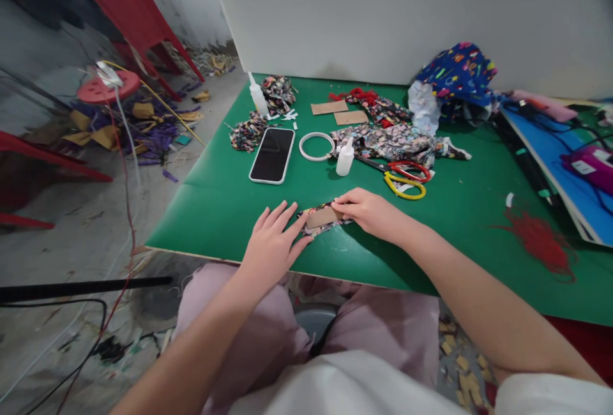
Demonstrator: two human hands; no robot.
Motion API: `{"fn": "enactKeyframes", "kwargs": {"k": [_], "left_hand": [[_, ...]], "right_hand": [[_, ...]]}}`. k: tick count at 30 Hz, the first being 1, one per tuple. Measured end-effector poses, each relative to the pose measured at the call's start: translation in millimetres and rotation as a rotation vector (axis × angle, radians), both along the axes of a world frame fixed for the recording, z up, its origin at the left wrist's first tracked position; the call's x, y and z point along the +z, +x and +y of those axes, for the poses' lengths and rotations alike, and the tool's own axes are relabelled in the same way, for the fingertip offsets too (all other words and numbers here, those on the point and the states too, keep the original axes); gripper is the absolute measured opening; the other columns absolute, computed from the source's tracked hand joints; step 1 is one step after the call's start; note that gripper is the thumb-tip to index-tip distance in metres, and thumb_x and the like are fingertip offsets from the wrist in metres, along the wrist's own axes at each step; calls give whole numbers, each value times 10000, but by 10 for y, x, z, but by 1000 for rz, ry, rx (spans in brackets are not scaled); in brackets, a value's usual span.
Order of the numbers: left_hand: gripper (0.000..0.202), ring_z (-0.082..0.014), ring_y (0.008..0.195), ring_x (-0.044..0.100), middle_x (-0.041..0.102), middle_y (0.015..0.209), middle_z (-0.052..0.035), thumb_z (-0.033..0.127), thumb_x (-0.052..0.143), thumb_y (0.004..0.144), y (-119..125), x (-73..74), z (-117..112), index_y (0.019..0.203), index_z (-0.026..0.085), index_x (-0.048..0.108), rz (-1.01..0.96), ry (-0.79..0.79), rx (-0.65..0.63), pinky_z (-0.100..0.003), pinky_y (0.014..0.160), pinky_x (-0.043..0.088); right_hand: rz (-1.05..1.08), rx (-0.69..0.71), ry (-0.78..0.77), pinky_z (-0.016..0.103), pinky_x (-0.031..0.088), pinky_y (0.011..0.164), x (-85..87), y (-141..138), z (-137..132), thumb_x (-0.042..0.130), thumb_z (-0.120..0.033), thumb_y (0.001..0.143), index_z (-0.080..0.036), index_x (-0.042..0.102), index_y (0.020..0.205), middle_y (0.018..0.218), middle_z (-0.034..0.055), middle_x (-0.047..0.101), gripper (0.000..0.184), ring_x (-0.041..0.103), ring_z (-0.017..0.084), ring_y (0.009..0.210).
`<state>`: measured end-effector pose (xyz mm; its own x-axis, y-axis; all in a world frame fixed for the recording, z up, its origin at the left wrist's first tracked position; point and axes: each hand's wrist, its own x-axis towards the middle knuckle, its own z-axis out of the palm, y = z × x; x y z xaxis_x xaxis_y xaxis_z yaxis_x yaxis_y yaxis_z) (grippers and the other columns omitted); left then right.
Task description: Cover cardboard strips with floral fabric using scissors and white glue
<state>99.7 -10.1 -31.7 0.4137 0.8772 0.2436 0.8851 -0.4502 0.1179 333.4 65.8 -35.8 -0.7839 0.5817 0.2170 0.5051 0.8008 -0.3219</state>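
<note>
A small brown cardboard rectangle point(322, 218) lies on a strip of floral fabric point(317, 231) near the table's front edge. My left hand point(274, 239) rests flat with fingers spread, its fingertips touching the fabric's left end. At the other end, the thumb and fingers of my right hand point(371, 212) pinch the cardboard and cloth together. Beyond my hands stand a white squeeze bottle point(345, 158) and scissors point(407, 179) with one red and one yellow handle. A white ring point(317, 147) and a phone point(272, 156) lie to their left.
Two more cardboard pieces point(329, 107) and floral fabric heaps point(393, 142) lie farther back. Another bottle point(258, 96) stands back left. Red threads point(543, 242), a blue board point(565, 172) and a purple tool point(591, 166) are at right. A white panel point(383, 13) rises behind.
</note>
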Motion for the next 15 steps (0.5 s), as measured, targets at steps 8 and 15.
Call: {"fn": "enactKeyframes", "kwargs": {"k": [8,15], "left_hand": [[334,-232,1193,409,504,1249,-84,311,418,862,-1,-29,-12,1150,188,534,-91,-11,22,-454,1003,315],[226,-210,1109,484,588,1101,-90,274,417,861,10,53,50,964,151,576,-208,-21,79,-417,981,361]], "right_hand": [[-1,-29,-7,308,480,814,11,-3,-13,456,-145,819,-168,598,1082,1069,99,604,299,541,185,967],[20,-41,-6,317,482,832,19,2,-25,462,-155,823,-161,609,1068,1073,104,612,286,549,184,982]]}}
